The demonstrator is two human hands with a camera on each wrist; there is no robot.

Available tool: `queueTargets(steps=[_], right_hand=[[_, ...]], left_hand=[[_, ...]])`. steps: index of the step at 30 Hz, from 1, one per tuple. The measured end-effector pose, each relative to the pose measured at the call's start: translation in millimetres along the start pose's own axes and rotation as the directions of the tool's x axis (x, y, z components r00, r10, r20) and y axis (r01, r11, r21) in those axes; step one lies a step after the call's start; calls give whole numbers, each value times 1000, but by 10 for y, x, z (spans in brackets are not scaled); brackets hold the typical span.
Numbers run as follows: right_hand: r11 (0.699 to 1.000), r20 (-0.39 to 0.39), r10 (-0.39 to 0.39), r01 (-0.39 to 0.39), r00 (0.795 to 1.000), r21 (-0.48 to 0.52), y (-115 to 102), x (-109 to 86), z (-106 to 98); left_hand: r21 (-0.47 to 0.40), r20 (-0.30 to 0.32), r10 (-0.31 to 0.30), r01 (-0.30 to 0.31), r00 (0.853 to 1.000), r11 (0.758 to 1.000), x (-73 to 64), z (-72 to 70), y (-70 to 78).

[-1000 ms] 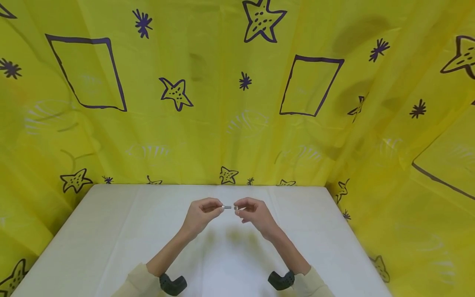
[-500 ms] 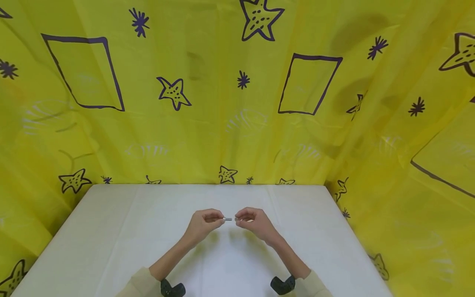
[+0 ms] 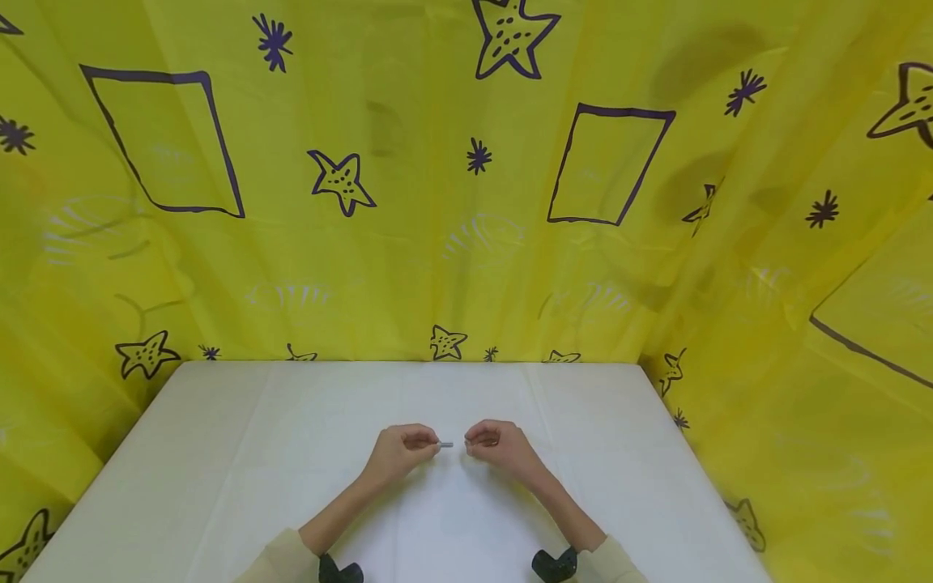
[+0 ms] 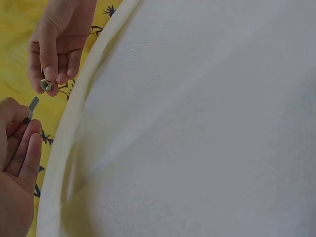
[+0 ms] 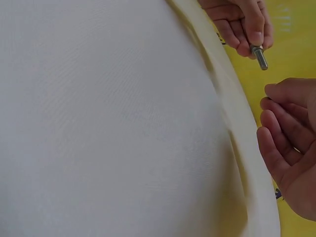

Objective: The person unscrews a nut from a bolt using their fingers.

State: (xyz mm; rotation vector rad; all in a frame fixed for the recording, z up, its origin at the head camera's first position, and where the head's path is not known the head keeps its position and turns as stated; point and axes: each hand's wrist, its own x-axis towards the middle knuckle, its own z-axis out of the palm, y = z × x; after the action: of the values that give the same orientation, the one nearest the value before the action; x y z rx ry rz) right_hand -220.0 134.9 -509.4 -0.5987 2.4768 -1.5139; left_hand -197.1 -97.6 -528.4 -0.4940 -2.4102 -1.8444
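Note:
My left hand (image 3: 399,453) pinches a small metal bolt (image 5: 261,58) by its head end, between thumb and fingers. The bolt's shank points right, toward the other hand. A hex nut (image 4: 46,85) sits between the thumb and fingertips of my right hand (image 3: 504,450), its hole showing in the left wrist view. In the right wrist view the fingers mostly hide the nut. Bolt tip and nut face each other across a short gap, both held over the white table (image 3: 306,405).
A yellow curtain (image 3: 408,267) printed with stars and rectangles stands behind and beside the table. Each forearm wears a dark wrist device (image 3: 555,564) near a pale sleeve (image 3: 280,557).
Both hands have come down and nearer to me in the head view, still pinching the bolt and the nut. The gap between bolt tip and nut looks slightly wider.

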Motion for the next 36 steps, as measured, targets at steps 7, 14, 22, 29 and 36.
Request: queueTargets(steps=[7,14,22,29,36], right_hand=[[996,14,-12,14,1000,-89,96,2,70],[985,-18,-45,42,999,-167,226,10,136],[974,-38,-83,73,996,-214,273,27,166],[969,-35,-79,69,996,-238,279,22,174],[965,-26,-52,44,998,-258,255,8,150]], left_hand=[[51,7,53,-54,999,997,-17,41,-157],[136,17,95,-96,995,986,-33,37,-230],[197,30,94,-98,995,975,-40,43,-275],[278,34,133,-137,990,951,-36,67,-282],[290,52,129,-138,990,947,-20,67,-288]])
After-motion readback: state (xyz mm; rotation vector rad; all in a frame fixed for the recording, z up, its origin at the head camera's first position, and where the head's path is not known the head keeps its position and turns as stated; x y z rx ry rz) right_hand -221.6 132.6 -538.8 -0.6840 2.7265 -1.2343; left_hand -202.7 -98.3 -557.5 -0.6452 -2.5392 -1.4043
